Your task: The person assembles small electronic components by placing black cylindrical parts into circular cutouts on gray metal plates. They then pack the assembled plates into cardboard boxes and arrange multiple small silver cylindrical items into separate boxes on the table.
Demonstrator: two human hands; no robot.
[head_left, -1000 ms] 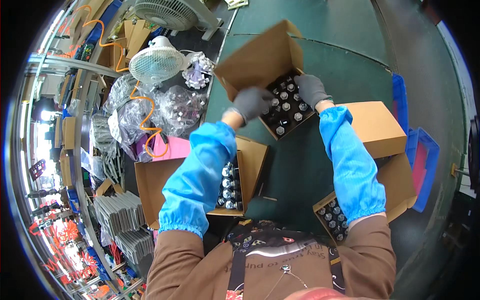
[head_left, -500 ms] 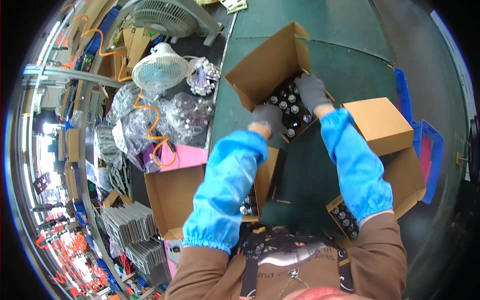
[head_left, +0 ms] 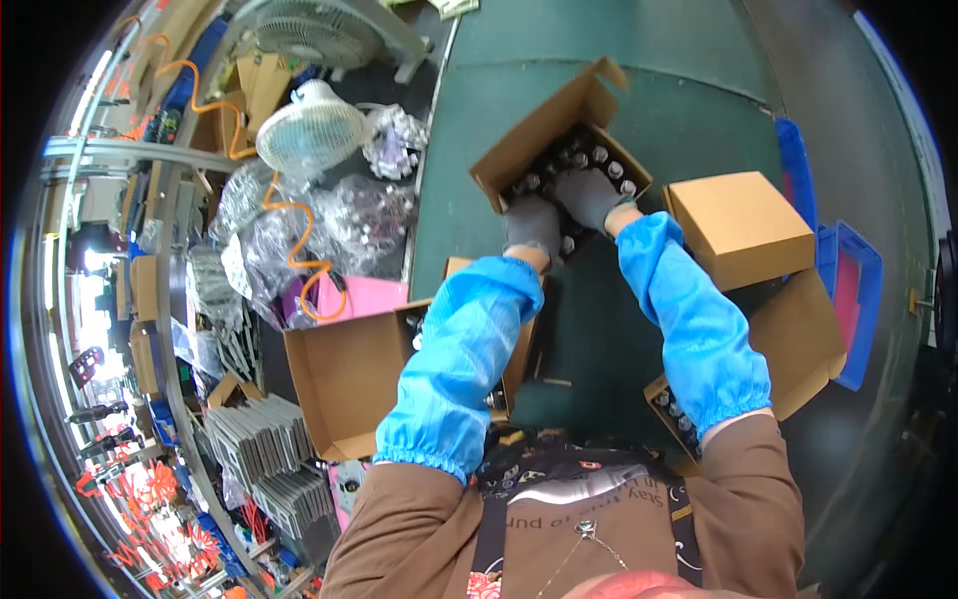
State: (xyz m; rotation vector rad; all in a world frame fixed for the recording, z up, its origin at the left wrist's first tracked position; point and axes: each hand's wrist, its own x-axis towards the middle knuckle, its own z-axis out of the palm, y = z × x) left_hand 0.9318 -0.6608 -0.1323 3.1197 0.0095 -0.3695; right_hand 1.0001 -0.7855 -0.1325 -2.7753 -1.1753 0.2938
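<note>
Both gloved hands have pushed deeper into the open cardboard box [head_left: 559, 140] of small capped bottles [head_left: 589, 160] on the green table [head_left: 639, 60]; left hand [head_left: 532, 225] and right hand [head_left: 591, 195] rest on bottles, grip unclear.

Open cardboard box [head_left: 559, 130] of dark, silver-capped bottles [head_left: 589, 160].

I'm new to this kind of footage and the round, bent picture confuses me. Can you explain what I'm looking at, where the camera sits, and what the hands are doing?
The camera sits on a person's head and looks down; its fisheye lens bends the edges. The blue sleeves are the person's own arms. Both grey-gloved hands, the left hand and right hand, reach into an open cardboard box of small dark bottles on a green table. Whether they grip anything is hidden. A closed box sits to the right, and a white fan to the left.
</note>
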